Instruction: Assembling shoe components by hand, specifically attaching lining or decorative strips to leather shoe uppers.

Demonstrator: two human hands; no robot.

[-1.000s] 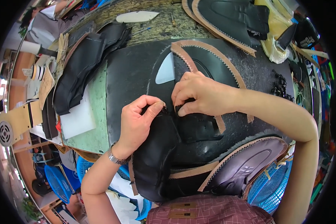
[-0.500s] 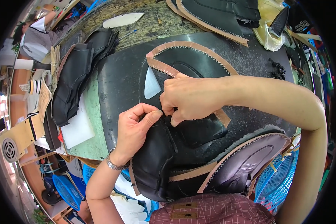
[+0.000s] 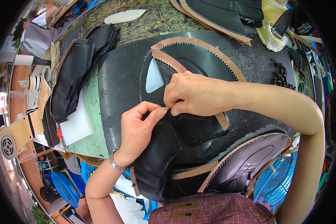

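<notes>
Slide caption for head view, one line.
Left hand and right hand pinch close together at black panels over a dark mat.

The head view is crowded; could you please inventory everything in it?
Tan-edged leather pieces: several, dark, centre, lap, far edge
Leather stack: several layers, black, left
Triangular patch: one, pale blue, centre
Smooth mat: one, black, centre
Slab: one, white, left
Board: one, green, left
Blade-shaped piece: one, off-white, far edge
Plastic baskets: at least three, blue, lower sides
Co-worker: one, grey-white top, upper left
Rim clutter: many, mixed, largely unclear
Patterned garment: one, maroon, lower edge
Wristwatch: one, silver, left wrist
Left hand: one, bare, centre
Right hand: one, bare, centre
</notes>
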